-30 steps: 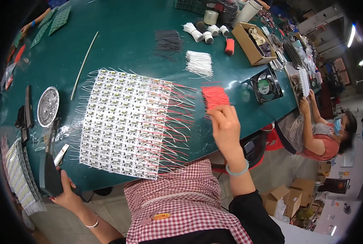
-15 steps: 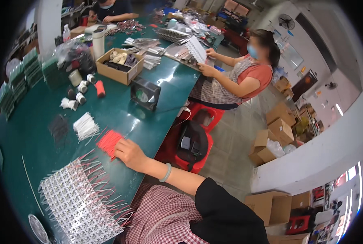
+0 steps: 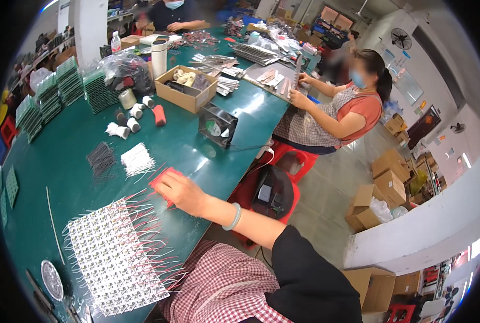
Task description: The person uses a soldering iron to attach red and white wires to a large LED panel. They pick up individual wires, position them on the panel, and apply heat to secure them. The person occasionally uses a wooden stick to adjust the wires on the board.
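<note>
My right hand (image 3: 183, 194) is bent over a pile of short red wires (image 3: 169, 170), its fingers curled together and pressed into the wires. How many strands they grip is hidden under the hand. Beside that pile lie a bundle of white wires (image 3: 137, 160) and a bundle of black wires (image 3: 101, 161). Closer to me is a white panel of small circuit boards (image 3: 113, 258), flat on the green table (image 3: 180, 153), with red and white wires sticking out along its edges. My left hand is out of the picture.
A black fan (image 3: 217, 125) stands beyond the wires, near a cardboard box (image 3: 188, 98) and a tall flask (image 3: 158, 60). Wire spools (image 3: 136, 111) and stacked green boards (image 3: 69, 82) are farther left. A round metal dish (image 3: 52, 280) lies near left. A co-worker (image 3: 353, 107) sits at right.
The view has swung left, so the table sits farther right in it. My right hand has moved farther over the red wires. The co-worker's white sheet has turned nearly edge-on.
</note>
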A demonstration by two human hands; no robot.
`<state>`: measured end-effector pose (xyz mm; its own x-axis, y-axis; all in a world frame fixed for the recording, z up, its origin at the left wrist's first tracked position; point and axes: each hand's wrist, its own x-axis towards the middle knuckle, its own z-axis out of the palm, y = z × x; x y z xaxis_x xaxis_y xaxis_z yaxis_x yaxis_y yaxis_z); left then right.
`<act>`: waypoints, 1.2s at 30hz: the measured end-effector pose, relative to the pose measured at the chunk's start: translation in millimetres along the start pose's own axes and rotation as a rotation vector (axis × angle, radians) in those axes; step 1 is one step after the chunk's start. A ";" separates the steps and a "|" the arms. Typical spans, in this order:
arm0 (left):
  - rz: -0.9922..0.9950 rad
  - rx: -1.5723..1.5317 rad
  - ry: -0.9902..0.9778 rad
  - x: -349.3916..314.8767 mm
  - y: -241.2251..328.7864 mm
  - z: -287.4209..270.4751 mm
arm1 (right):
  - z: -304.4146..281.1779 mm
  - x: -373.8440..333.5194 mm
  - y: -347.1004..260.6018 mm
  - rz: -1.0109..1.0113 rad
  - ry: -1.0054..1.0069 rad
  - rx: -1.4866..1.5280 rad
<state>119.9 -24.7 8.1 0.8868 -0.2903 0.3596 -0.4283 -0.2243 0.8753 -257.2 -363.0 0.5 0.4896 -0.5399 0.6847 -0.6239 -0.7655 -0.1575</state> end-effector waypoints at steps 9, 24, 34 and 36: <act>0.010 -0.175 0.001 -23.8 27.2 -3.0 | 20.2 27.6 23.3 -0.091 -0.330 -0.060; -0.233 -0.231 0.025 -33.0 8.6 -13.1 | -27.0 38.0 10.5 0.163 -0.653 0.285; -0.231 -0.267 0.023 -46.4 14.3 -20.2 | -18.4 42.9 -40.6 -0.449 -0.894 -0.555; -0.254 -0.265 0.018 -51.3 18.9 -20.3 | -11.5 39.0 -48.1 -0.437 -0.969 -0.592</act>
<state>69.8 4.8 12.8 0.9630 -0.2394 0.1239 -0.1368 -0.0379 0.9899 -215.1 -343.2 42.9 0.8223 -0.5082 -0.2560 -0.3503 -0.8067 0.4760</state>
